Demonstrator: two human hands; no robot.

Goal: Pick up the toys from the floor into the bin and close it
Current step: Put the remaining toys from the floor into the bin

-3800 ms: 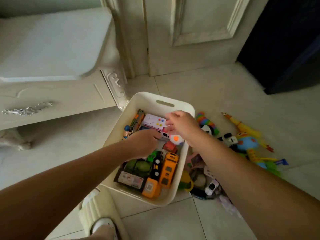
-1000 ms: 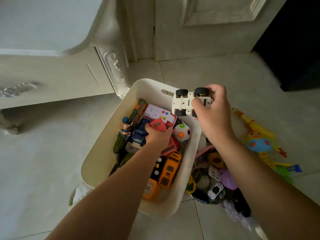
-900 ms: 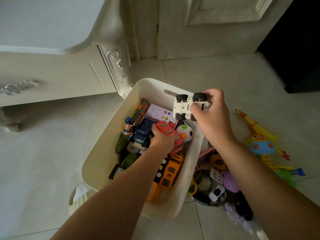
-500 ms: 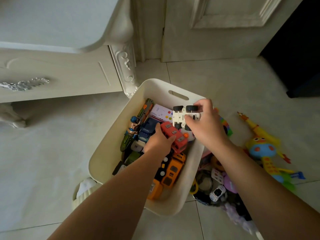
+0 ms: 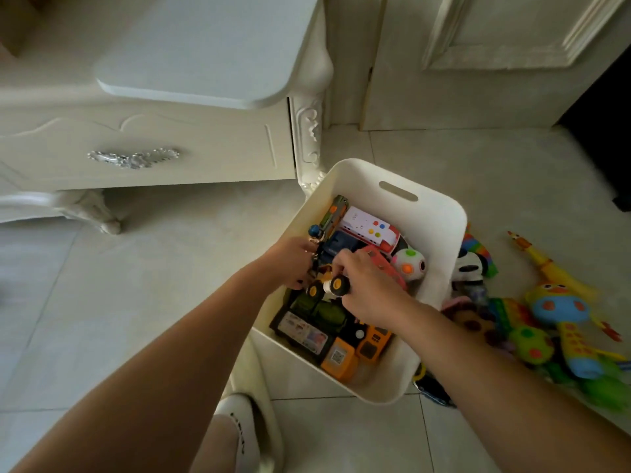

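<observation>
Nearest, on the tiled floor (image 5: 102, 302), a pale slipper (image 5: 239, 435) just beside the near left corner of the white bin (image 5: 440, 213), open at the top. Along the bin's near edge, an orange bus (image 5: 374, 339) and a green truck (image 5: 317, 310). Over its middle, right hand (image 5: 368, 288), fingers curled round a wheeled toy (image 5: 336, 285). At the left wall, left hand (image 5: 290, 261), curled down among the toys; hard to tell what, if anything, gripped. Toward the far edge, a spotted ball (image 5: 408, 264) and a white bus (image 5: 370, 230). Off the bin's right side, loose toys (image 5: 560, 308) heaped on the floor. Beyond, a white cabinet (image 5: 153, 148), one carved leg just beside the far left corner.
</observation>
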